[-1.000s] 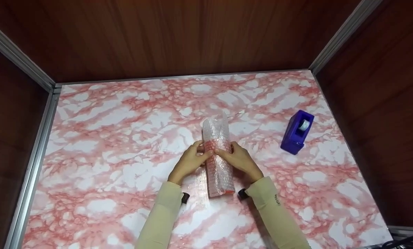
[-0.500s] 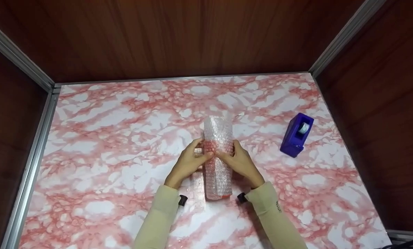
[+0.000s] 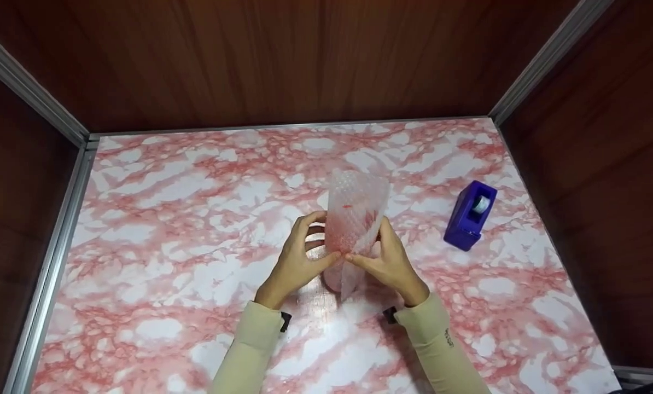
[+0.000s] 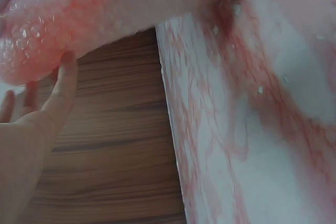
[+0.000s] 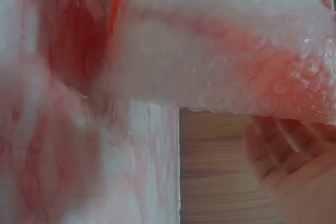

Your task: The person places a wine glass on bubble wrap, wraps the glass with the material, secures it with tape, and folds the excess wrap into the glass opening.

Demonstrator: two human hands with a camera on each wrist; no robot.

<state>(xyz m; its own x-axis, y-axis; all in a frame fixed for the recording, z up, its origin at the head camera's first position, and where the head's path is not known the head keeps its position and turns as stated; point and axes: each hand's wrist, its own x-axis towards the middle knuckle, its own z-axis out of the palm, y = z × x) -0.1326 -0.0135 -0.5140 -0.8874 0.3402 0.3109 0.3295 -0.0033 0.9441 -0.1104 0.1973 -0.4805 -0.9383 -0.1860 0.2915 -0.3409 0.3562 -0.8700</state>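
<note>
A translucent bubble-wrap roll (image 3: 354, 213) with something reddish-orange inside is lifted and tilted, its far end higher and wider in the head view. My left hand (image 3: 296, 260) grips its left side, the thumb in front and the fingers behind. On the other side my right hand (image 3: 395, 265) holds it the same way, and the two thumb tips nearly meet. In the left wrist view, fingertips touch the underside of the bubble wrap (image 4: 58, 19). An orange edge (image 5: 118, 3) shows at one end in the right wrist view. What the wrap encloses is not clear.
A purple tape dispenser (image 3: 470, 215) with a tape roll stands on the right of the red-and-white marbled table (image 3: 168, 246). Dark wood panels (image 3: 283, 60) with metal rails close in the back and sides.
The bubble-wrap roll lay nearly flat, pointing away from me. Now its far end is tipped up and turned slightly right. Both hands keep hold and have shifted slightly with it.
</note>
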